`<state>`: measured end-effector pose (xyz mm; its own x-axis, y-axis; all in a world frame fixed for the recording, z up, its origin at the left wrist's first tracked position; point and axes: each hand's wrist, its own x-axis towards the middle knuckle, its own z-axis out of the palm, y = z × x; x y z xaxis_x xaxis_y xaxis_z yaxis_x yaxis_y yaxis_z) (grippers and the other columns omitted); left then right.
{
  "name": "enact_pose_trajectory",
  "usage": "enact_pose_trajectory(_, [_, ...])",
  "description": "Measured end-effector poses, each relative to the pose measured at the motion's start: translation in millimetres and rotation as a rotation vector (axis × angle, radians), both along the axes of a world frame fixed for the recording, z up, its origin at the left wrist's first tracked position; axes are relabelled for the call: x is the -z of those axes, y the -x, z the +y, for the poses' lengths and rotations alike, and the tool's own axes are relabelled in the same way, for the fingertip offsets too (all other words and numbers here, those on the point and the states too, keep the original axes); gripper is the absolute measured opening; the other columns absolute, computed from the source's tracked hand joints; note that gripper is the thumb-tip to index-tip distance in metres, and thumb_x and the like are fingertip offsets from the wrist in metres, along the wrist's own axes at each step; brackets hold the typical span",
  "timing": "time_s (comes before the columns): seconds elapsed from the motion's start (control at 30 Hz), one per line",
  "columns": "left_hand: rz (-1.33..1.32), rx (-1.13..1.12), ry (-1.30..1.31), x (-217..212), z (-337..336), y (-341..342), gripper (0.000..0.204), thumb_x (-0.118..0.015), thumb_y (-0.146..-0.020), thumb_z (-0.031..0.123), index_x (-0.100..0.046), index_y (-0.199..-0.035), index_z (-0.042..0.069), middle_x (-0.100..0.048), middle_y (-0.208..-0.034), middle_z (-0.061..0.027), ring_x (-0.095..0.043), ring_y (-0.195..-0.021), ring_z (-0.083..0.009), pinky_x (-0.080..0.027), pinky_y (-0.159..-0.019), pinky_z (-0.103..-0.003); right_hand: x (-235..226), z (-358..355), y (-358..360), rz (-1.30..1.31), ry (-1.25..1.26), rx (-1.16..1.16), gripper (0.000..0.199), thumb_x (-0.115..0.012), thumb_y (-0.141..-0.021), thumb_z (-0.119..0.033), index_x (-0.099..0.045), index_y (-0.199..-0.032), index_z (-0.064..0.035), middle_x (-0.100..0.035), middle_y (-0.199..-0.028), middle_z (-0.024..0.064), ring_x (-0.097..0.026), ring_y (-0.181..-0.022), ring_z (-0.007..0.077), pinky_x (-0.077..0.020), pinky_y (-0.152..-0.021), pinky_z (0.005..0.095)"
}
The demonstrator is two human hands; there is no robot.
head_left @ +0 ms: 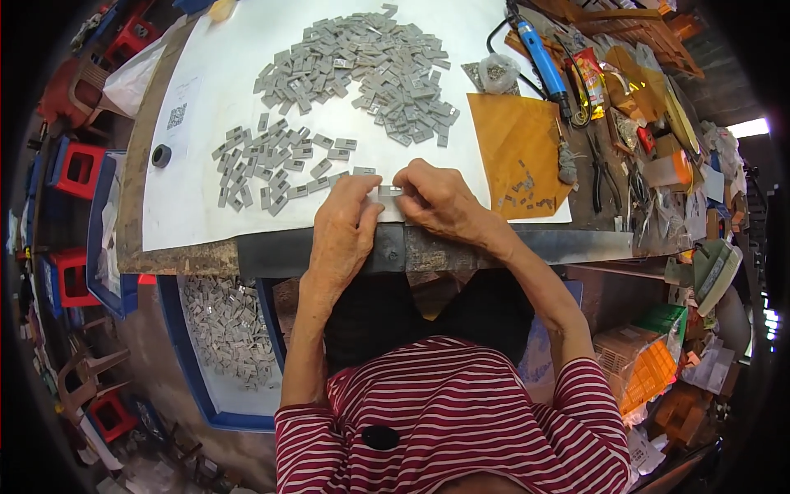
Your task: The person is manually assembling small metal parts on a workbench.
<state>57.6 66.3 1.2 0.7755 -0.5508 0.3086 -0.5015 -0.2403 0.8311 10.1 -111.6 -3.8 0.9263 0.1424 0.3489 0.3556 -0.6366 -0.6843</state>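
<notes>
Both my hands meet over the near edge of a white sheet (197,222) on the workbench. Between them is a small grey rectangular metal piece (389,191). My left hand (344,222) pinches its left end with thumb and forefinger. Closed at the other end, my right hand (436,196) has its fingertips on the piece; whether they hold something smaller too is hidden. Beyond my left hand lies a loose spread of similar grey pieces (271,160). Farther back, a large heap of them (362,66) covers the sheet. Tiny dark parts (527,193) lie on brown paper (514,136) right of my right hand.
A blue electric screwdriver (543,62), a bag of small parts (498,74) and black-handled pliers (605,169) lie on the right. A dark ring (161,155) sits at the left. Below the bench, a blue tray (193,370) holds many grey pieces.
</notes>
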Motion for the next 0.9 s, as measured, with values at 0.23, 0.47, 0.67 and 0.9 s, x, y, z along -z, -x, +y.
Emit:
enact_pose_trajectory(0.23, [-0.104, -0.133, -0.099, 3.9, 15.4, -12.6, 0.024, -0.053, -0.074, -0.007, -0.055, -0.097, -0.002, -0.053, -0.093, -0.0164, -0.051, -0.090, -0.0330, -0.042, -0.077, -0.039, 3.8, 9.4, -11.2, -0.059, 0.216, -0.041, 0.016, -0.059, -0.075, -0.004, -0.052, -0.088, -0.0018, -0.052, -0.076, 0.0120, -0.055, -0.064, 0.0291, -0.0439, -0.055, 0.0367])
enact_pose_trajectory(0.47, [-0.142, -0.146, -0.111, 13.1, 15.2, -15.7, 0.023, -0.056, -0.073, -0.006, -0.056, -0.096, -0.001, -0.052, -0.092, -0.0152, -0.051, -0.088, -0.0318, -0.042, -0.076, -0.038, 10.5, 18.5, -16.2, -0.066, 0.212, -0.026, 0.017, -0.060, -0.075, -0.005, -0.053, -0.091, -0.0020, -0.052, -0.076, 0.0123, -0.056, -0.066, 0.0293, -0.0444, -0.055, 0.0369])
enact_pose_trajectory(0.67, [-0.220, -0.156, -0.130, 14.3, 14.0, -15.0, 0.023, -0.057, -0.075, -0.005, -0.056, -0.097, 0.000, -0.054, -0.093, -0.0145, -0.056, -0.082, -0.0295, -0.045, -0.072, -0.034, 8.3, 17.9, -13.2, -0.029, 0.034, 0.006, 0.027, -0.063, -0.073, -0.003, -0.053, -0.097, 0.0002, -0.052, -0.075, 0.0111, -0.055, -0.063, 0.0257, -0.0450, -0.056, 0.0334])
enact_pose_trajectory(0.9, [-0.229, -0.159, -0.146, 13.4, 10.9, -12.4, 0.024, -0.058, -0.073, -0.005, -0.056, -0.097, -0.001, -0.051, -0.095, -0.0156, -0.050, -0.089, -0.0320, -0.042, -0.078, -0.038, 6.6, 20.7, -13.9, 0.075, 0.001, 0.130, 0.032, -0.063, -0.071, -0.004, -0.052, -0.101, 0.0013, -0.052, -0.078, 0.0136, -0.055, -0.065, 0.0255, -0.0452, -0.060, 0.0347])
